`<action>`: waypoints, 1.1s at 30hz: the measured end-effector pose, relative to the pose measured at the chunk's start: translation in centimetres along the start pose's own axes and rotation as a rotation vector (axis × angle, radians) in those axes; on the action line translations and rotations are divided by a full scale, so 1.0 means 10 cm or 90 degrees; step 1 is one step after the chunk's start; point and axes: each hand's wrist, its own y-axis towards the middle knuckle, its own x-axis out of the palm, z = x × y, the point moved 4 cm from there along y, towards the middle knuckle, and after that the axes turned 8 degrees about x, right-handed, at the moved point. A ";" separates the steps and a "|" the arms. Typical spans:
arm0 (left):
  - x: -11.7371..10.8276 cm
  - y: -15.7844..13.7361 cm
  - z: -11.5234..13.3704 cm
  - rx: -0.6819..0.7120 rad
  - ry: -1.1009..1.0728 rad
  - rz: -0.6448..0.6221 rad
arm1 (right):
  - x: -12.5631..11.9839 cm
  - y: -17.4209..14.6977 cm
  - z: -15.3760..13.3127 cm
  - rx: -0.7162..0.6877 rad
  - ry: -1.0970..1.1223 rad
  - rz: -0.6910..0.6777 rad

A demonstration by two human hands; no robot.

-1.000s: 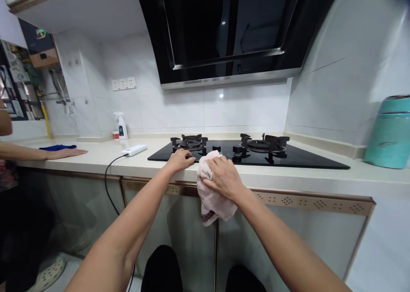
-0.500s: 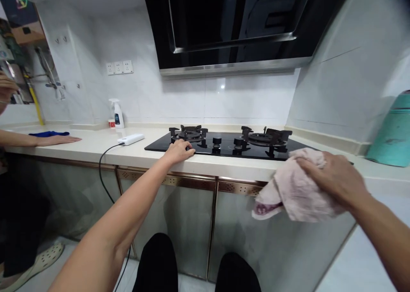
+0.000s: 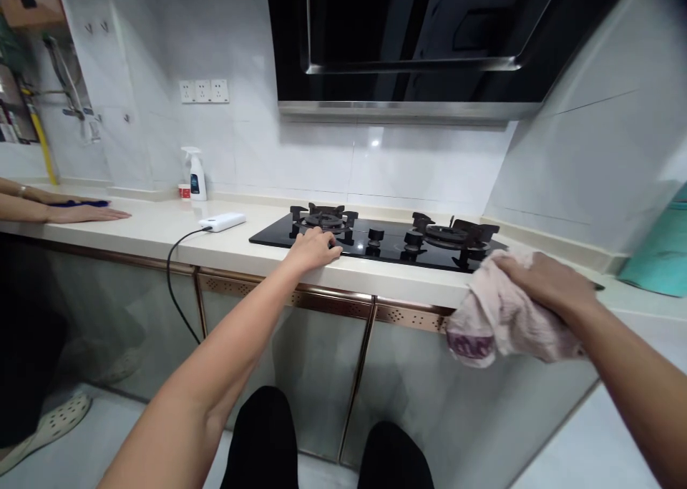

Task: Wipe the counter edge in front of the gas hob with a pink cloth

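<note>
Two hands at the front edge of the cream stone tabletop [image 3: 161, 235].
Right hand [image 3: 542, 281] has its grip closed around a crumpled pale pink cloth [image 3: 497, 321] that hangs over the edge, right of the black glass gas hob [image 3: 376, 244]; left hand [image 3: 316, 249] rests flat, fingers spread, on the hob's front left corner. Bare tabletop stretches left toward a white power bank [image 3: 222, 222].

hob [image 3: 386, 242] on counter [image 3: 241, 249], bottle [image 3: 195, 175] left

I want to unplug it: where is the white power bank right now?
In the head view the white power bank lies on the counter, left of the black hob, near the spray bottle.
</note>
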 end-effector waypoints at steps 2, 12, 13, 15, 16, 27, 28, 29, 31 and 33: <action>0.00 0.00 0.00 0.002 -0.001 0.005 | 0.07 -0.26 -0.47 0.002 -0.041 -0.063; 0.01 -0.02 -0.05 -0.011 -0.004 0.016 | 0.72 -1.55 -1.99 -0.525 0.108 0.195; 0.01 -0.02 -0.05 -0.011 -0.004 0.019 | 0.78 -1.65 -2.01 -0.582 0.105 0.242; 0.02 -0.03 -0.06 -0.010 -0.004 0.021 | 0.89 -1.78 -2.02 -0.644 0.110 0.318; 0.02 -0.03 -0.06 -0.009 -0.004 0.020 | 0.93 -1.81 -2.01 -0.656 0.119 0.349; 0.01 0.00 -0.09 -0.019 0.001 -0.010 | 1.26 -1.99 -2.12 -0.722 0.122 0.394; 0.01 0.01 -0.09 -0.020 0.003 -0.009 | 1.26 -1.99 -2.11 -0.724 0.107 0.371; 0.02 0.01 -0.10 -0.019 0.005 -0.007 | 1.26 -1.99 -2.11 -0.727 0.090 0.351; 0.02 0.02 -0.10 -0.017 0.009 -0.004 | 1.23 -1.96 -2.07 -0.736 0.061 0.341; 0.02 0.01 -0.10 -0.015 0.012 -0.002 | 1.19 -1.92 -2.03 -0.748 0.053 0.371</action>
